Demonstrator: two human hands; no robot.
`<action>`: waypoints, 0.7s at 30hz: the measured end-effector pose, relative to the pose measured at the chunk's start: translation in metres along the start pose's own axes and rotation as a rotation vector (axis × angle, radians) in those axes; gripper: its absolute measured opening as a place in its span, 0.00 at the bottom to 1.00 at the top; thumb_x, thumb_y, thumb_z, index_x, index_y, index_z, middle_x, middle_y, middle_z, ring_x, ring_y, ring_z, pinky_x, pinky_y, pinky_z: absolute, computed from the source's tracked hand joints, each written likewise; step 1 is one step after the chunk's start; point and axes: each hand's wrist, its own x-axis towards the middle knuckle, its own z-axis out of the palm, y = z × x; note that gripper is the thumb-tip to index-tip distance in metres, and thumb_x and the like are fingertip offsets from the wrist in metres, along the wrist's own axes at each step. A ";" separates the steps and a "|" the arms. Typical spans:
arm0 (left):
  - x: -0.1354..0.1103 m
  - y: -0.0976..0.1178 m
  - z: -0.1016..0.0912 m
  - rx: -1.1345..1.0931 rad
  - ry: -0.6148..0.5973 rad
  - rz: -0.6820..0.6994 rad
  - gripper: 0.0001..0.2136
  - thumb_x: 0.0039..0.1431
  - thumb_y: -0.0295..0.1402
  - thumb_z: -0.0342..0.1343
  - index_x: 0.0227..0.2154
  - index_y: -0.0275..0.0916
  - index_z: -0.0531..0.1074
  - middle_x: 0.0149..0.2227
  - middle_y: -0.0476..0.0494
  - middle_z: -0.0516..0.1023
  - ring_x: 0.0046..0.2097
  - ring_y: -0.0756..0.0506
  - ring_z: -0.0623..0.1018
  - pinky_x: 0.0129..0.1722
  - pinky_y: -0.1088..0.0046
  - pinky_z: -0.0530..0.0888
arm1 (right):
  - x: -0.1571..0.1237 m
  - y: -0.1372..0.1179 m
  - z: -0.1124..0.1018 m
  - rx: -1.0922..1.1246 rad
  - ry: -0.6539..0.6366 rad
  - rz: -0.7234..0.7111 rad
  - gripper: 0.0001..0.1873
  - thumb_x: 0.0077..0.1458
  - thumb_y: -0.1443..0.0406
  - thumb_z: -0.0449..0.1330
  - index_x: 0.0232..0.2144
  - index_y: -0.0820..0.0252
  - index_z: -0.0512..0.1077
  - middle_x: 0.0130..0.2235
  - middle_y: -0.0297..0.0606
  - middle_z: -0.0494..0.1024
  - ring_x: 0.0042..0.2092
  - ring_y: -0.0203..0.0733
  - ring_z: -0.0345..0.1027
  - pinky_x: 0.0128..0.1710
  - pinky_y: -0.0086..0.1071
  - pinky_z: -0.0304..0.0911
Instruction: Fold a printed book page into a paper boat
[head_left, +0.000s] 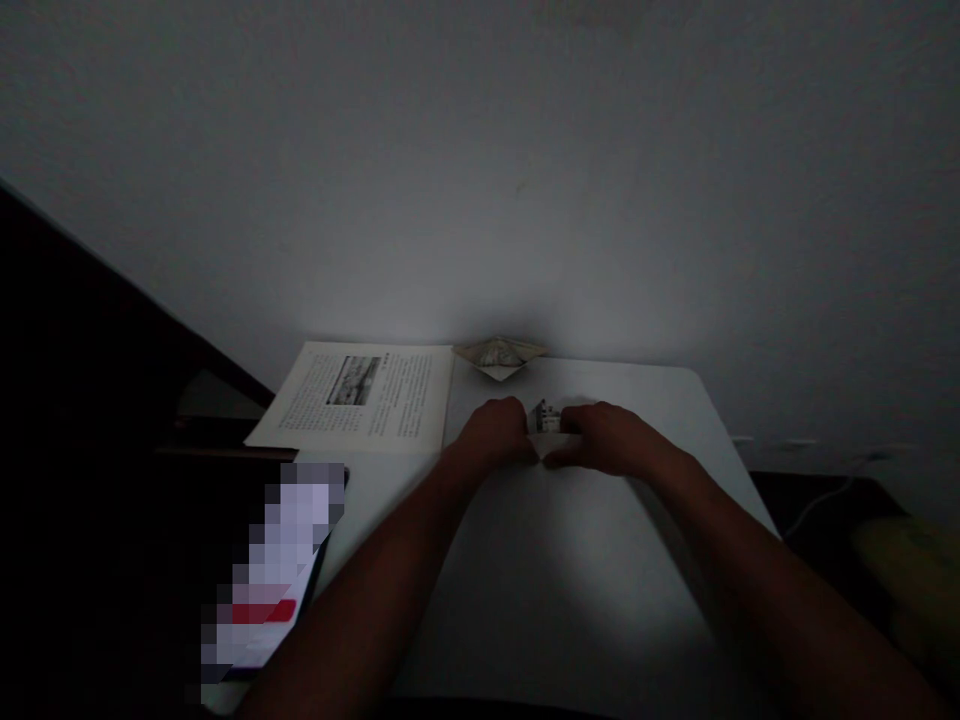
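Note:
Both my hands meet over a small folded piece of printed paper (547, 424) on the white table (540, 590). My left hand (496, 432) is closed, pinching the paper's left side. My right hand (604, 438) is closed too, gripping its right side with thumb and fingers. The paper shows only as a small wedge between the two hands. Just beyond them, at the table's far edge, sits a finished folded paper boat (498, 356).
A printed page with a photo and text (364, 396) lies at the table's far left. A phone with a lit screen (276, 570) leans at the near left. Dark furniture stands to the left; a white cable (821, 500) runs on the right.

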 end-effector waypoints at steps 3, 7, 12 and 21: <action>0.000 -0.001 0.001 0.030 0.015 0.017 0.16 0.38 0.39 0.63 0.31 0.35 0.75 0.34 0.37 0.79 0.36 0.42 0.78 0.32 0.72 0.71 | 0.010 -0.002 -0.003 -0.030 -0.087 0.005 0.26 0.42 0.42 0.59 0.34 0.56 0.73 0.37 0.41 0.78 0.36 0.47 0.71 0.29 0.34 0.59; 0.002 -0.003 0.001 0.055 0.023 0.050 0.16 0.38 0.39 0.63 0.32 0.36 0.75 0.35 0.36 0.79 0.36 0.40 0.78 0.33 0.71 0.72 | 0.017 -0.009 -0.006 -0.064 -0.137 0.059 0.29 0.42 0.41 0.57 0.34 0.58 0.73 0.37 0.45 0.78 0.35 0.49 0.72 0.27 0.34 0.59; 0.003 0.000 -0.003 0.106 -0.009 0.054 0.18 0.38 0.38 0.64 0.34 0.36 0.75 0.37 0.35 0.79 0.38 0.39 0.78 0.35 0.70 0.73 | 0.016 -0.013 -0.006 -0.058 -0.136 0.058 0.30 0.40 0.41 0.59 0.36 0.58 0.73 0.38 0.45 0.78 0.38 0.50 0.72 0.30 0.36 0.63; 0.000 0.003 -0.017 0.223 -0.061 0.048 0.22 0.35 0.35 0.67 0.38 0.33 0.73 0.41 0.29 0.77 0.42 0.35 0.78 0.37 0.64 0.74 | 0.020 -0.018 -0.009 -0.064 -0.195 0.119 0.32 0.36 0.41 0.62 0.36 0.58 0.74 0.40 0.46 0.78 0.39 0.50 0.73 0.31 0.35 0.64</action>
